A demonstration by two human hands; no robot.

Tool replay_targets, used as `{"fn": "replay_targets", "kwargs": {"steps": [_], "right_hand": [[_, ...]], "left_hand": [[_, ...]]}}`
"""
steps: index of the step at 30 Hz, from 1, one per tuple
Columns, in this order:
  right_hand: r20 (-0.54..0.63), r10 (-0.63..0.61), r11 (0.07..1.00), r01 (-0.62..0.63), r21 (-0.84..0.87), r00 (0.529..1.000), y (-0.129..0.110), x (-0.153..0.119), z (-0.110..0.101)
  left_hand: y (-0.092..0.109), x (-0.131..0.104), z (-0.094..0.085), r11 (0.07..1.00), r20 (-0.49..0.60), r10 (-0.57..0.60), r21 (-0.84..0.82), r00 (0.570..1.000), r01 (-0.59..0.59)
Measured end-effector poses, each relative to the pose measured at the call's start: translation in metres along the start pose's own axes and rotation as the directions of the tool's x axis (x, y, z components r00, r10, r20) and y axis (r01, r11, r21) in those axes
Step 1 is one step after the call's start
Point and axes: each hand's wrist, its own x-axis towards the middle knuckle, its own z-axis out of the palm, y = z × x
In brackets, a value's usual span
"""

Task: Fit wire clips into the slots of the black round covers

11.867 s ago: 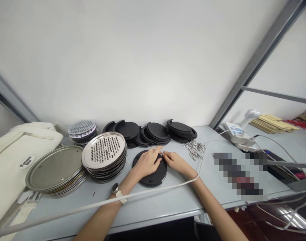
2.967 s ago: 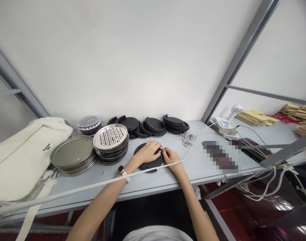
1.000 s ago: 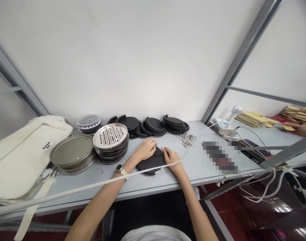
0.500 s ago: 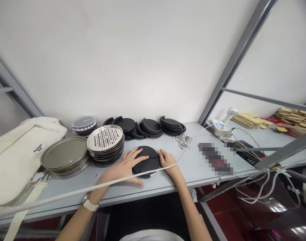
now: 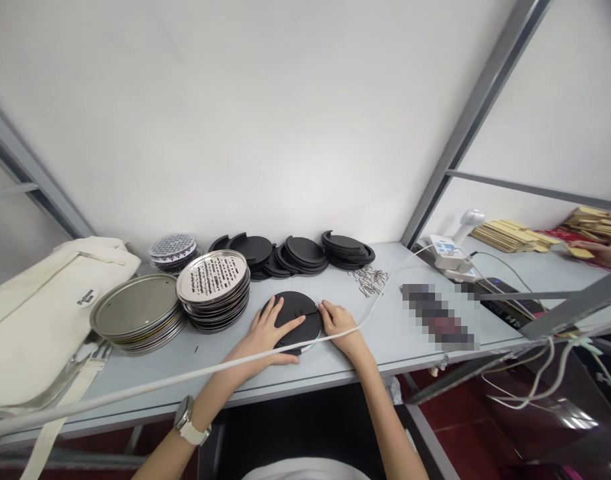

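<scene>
A round black disc (image 5: 305, 320) lies on the grey table near its front edge. My left hand (image 5: 265, 337) rests on the disc's left side with its fingers spread. At the disc's right edge my right hand (image 5: 339, 325) is closed in a pinch on a small metal hook (image 5: 317, 306), mostly hidden by the fingers. Loose metal hooks (image 5: 369, 281) lie behind and to the right. Several black discs (image 5: 305, 252) are heaped along the wall. Left of my hands stands a stack of perforated metal plates (image 5: 213, 277).
Plain round metal plates (image 5: 135, 307), patterned discs (image 5: 173, 247) and a cream bag (image 5: 40, 307) sit at the left. A white cable (image 5: 175, 378) crosses in front of my hands. Rightward are a power strip (image 5: 446, 248), wooden pieces (image 5: 508, 235) and another person's hand (image 5: 605, 255).
The view has shifted slightly. My left hand has drawn its fingers a little closer together on the disc; my right hand keeps its pinch at the edge.
</scene>
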Motion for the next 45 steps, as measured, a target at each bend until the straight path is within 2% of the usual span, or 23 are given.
{"fn": "replay_targets", "kwargs": {"steps": [6, 12, 21, 32, 45], "right_hand": [[-0.045, -0.041, 0.998, 0.038, -0.045, 0.998, 0.003, -0.003, 0.007], [-0.076, -0.048, 0.998, 0.046, -0.033, 0.996, -0.001, -0.006, 0.003], [-0.059, 0.003, 0.986, 0.007, 0.169, 0.998, -0.004, -0.008, -0.007], [-0.021, 0.031, 0.984, -0.027, 0.177, 0.999, -0.006, -0.007, -0.009], [-0.052, 0.021, 0.989, -0.013, 0.149, 0.998, -0.009, -0.017, -0.011]], "left_hand": [[0.009, 0.003, 0.006, 0.997, -0.027, -0.070, 0.012, 0.997, 0.071], [0.022, 0.004, 0.010, 0.990, -0.058, -0.138, 0.029, 0.989, 0.139], [0.047, 0.004, 0.020, 0.969, -0.178, -0.216, 0.081, 0.960, 0.233], [0.047, 0.001, 0.020, 0.976, -0.205, -0.211, 0.009, 0.956, 0.218], [0.047, 0.000, 0.021, 0.972, -0.200, -0.231, 0.004, 0.952, 0.237]]}}
